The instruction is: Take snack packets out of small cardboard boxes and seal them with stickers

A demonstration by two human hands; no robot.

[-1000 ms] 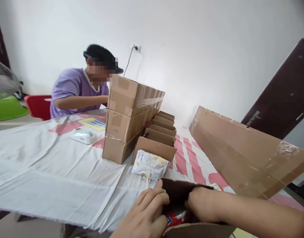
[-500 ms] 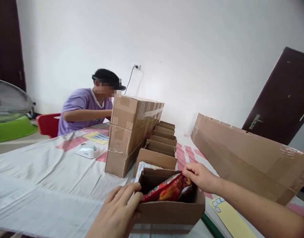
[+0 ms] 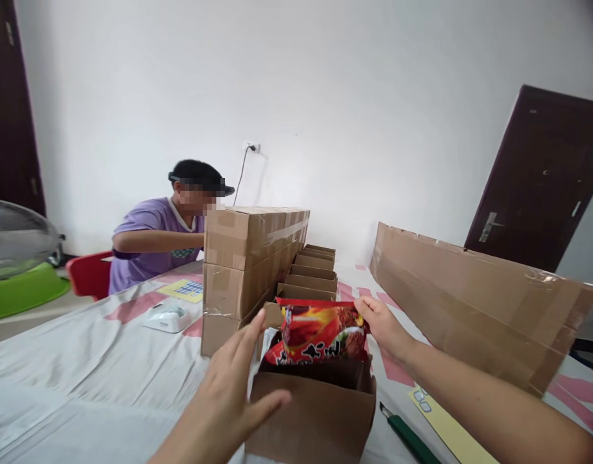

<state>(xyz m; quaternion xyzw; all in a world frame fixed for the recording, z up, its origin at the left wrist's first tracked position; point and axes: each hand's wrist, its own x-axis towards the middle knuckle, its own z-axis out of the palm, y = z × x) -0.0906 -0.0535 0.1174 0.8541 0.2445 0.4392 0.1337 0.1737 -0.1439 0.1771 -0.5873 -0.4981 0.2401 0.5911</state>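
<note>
My right hand (image 3: 381, 322) pinches the top corner of a red snack packet (image 3: 318, 333) and holds it upright, half out of a small open cardboard box (image 3: 311, 419) at the near table edge. My left hand (image 3: 231, 390) rests against the box's left side with its fingers spread, holding nothing. Behind the box stands a row of open small boxes (image 3: 313, 277).
A stack of taped cartons (image 3: 248, 258) stands left of the row. A long flat cardboard sheet (image 3: 470, 296) leans at the right. A person in a purple shirt (image 3: 154, 241) sits at the far left of the table. A green-handled tool (image 3: 407, 438) and a yellow card (image 3: 446, 425) lie near my right arm.
My right hand has lifted the red packet from inside the box to stand above its rim. My left hand has opened out and slid along the box's side.
</note>
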